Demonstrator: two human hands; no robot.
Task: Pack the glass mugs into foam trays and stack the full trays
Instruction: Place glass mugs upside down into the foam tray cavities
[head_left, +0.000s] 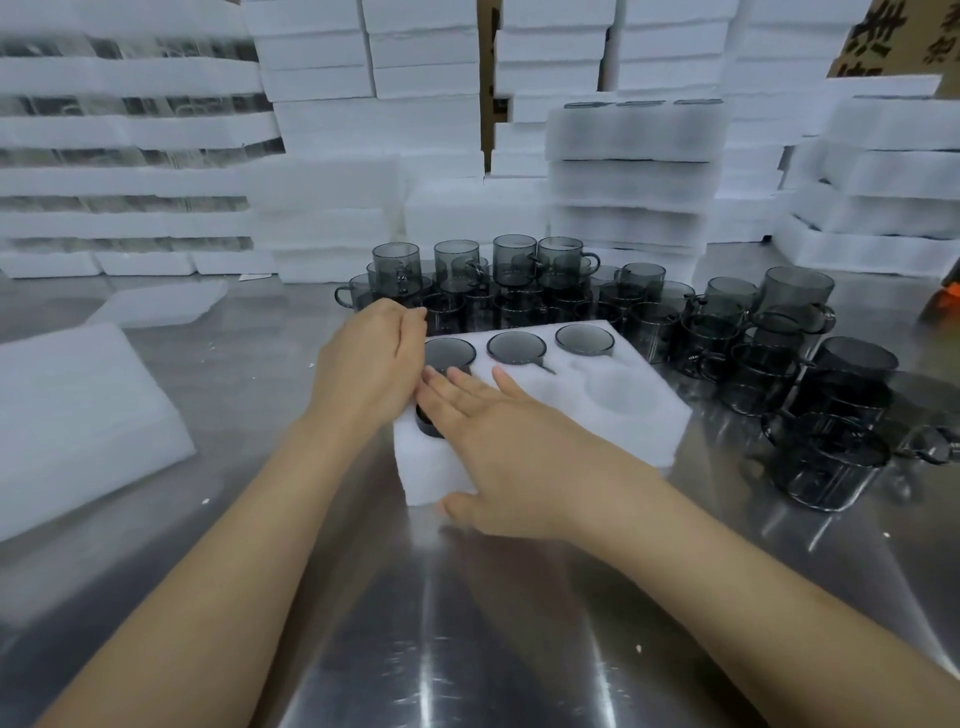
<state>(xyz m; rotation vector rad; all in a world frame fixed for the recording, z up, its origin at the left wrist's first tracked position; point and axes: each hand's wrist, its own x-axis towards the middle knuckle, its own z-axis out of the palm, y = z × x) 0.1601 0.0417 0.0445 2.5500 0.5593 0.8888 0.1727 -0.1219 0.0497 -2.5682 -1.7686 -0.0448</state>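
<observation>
While the right hand (498, 441) lies flat with fingers spread, seemingly pressing a mug (428, 423) into the tray's (649, 428) near-left pocket, the left hand (369, 364) curls at its left edge, probably steadying it, grip unclear.

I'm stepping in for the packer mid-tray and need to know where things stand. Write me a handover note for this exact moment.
Left hand: cupped at the left edge of the foam tray; its fingers curl out of sight, so the grip is unclear.
Right hand: flat, fingers straight, over the tray's front, above a mug in the front-left pocket.
Done: three back-row mugs are seated.
Left: the front-right pocket is empty and the front-middle one is hidden under the hand. Loose mugs wait behind and right of the tray. The tray stack stands behind.
</observation>
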